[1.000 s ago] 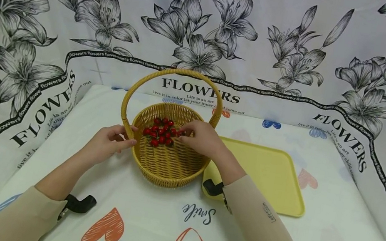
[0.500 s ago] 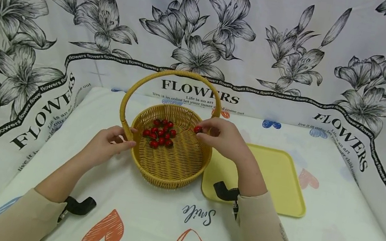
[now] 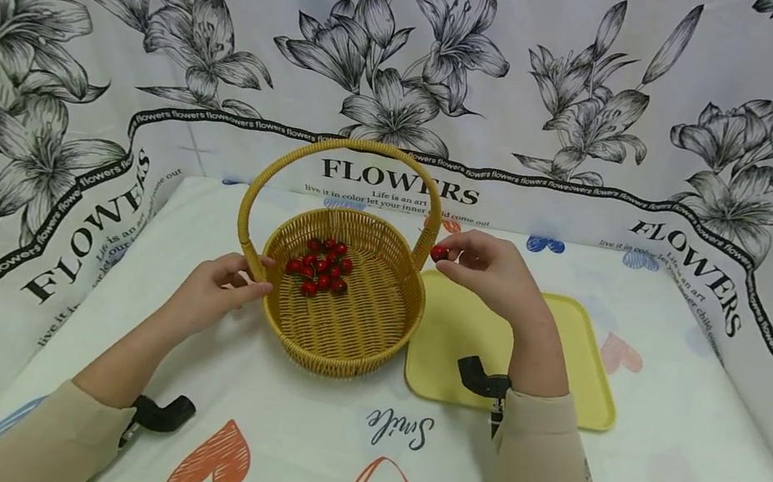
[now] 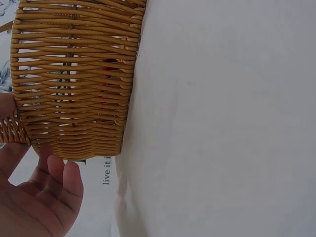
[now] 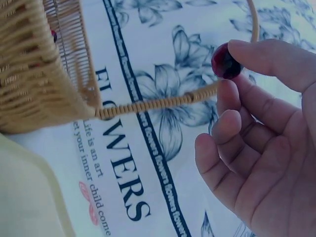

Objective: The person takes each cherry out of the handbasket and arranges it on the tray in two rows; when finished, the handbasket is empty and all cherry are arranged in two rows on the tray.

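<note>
A yellow wicker basket [image 3: 336, 366] with a tall arched handle [image 3: 352, 144] stands at the middle of the table. Several red cherries [image 3: 322, 266] lie inside it, toward its left side. My left hand [image 3: 215, 291] grips the basket at the left foot of the handle, thumb and fingers on either side, as the left wrist view also shows at the wicker wall [image 4: 74, 84]. Above the far left part of a yellow tray [image 3: 511, 362], my right hand [image 3: 495, 275] pinches one dark red cherry [image 5: 226, 61] between thumb and fingertips, just right of the handle.
The tray lies flat on the white tablecloth [image 3: 293, 445], right beside the basket. Behind the table hangs a white cloth [image 3: 493, 140] printed with lilies. A black wrist mount [image 3: 165, 412] sticks out from the left sleeve, another black mount [image 3: 482, 377] from the right.
My right hand has lifted a cherry out of the basket and carried it right, past the handle to over the tray. My left hand has stayed at the basket's left side.
</note>
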`<state>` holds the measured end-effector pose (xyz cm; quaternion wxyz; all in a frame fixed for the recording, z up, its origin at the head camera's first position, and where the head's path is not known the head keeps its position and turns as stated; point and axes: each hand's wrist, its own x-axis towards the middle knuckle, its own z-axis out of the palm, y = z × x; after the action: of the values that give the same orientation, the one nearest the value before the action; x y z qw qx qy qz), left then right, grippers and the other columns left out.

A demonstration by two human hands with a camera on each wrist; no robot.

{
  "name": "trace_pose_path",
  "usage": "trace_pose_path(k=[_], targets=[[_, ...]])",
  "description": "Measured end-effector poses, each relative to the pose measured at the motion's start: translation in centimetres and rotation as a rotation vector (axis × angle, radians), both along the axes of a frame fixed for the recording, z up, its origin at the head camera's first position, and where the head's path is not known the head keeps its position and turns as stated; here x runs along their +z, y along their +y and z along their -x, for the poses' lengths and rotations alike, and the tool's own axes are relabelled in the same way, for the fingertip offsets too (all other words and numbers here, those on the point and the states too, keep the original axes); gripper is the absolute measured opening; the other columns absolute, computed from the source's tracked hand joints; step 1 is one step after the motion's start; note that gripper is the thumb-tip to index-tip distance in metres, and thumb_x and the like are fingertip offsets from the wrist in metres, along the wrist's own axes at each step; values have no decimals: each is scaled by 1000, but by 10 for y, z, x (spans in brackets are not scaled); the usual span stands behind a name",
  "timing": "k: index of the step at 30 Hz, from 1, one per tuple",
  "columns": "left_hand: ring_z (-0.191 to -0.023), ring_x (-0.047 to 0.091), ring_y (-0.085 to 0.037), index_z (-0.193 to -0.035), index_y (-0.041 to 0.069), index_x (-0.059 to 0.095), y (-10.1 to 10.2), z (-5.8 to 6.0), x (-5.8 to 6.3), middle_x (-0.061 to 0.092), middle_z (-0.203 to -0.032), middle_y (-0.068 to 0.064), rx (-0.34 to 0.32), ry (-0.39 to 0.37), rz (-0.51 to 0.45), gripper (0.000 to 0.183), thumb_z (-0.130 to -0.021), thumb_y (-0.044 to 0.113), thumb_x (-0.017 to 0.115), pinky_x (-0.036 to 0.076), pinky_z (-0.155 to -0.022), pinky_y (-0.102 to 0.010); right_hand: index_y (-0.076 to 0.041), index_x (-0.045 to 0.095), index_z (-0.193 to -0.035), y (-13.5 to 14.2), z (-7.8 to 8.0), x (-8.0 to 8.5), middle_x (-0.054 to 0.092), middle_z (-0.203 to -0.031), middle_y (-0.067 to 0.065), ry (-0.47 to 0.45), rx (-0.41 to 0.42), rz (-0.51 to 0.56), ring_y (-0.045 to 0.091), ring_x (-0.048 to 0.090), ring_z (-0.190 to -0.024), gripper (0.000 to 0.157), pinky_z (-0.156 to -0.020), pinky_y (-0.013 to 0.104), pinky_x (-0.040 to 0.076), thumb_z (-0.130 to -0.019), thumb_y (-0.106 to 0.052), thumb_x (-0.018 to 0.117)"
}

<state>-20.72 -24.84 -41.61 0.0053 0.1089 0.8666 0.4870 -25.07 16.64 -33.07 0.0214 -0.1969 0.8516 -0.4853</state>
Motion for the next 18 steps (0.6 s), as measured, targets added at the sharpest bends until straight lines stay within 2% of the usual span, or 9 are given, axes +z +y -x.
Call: trace_pose_path(k=[11, 18], targets=[[-82, 62, -28, -137, 9, 64, 3, 0, 2, 65, -105, -8, -2, 26, -12, 41, -99, 25, 72, 45, -60, -29, -11, 74, -118, 24, 18, -18, 66, -101, 9, -78, -43, -2, 27, 60, -88, 27, -77, 39, 47, -96, -27, 76], [-82, 62, -29, -137, 10, 64, 2, 0, 2, 66, -104, -8, -6, 19, -17, 40, -100, 24, 72, 46, -61, -29, -7, 73, -120, 32, 34, -46, 64, -107, 11, -159, -98, 40, 46, 58, -104, 31, -90, 56, 44, -97, -28, 74]])
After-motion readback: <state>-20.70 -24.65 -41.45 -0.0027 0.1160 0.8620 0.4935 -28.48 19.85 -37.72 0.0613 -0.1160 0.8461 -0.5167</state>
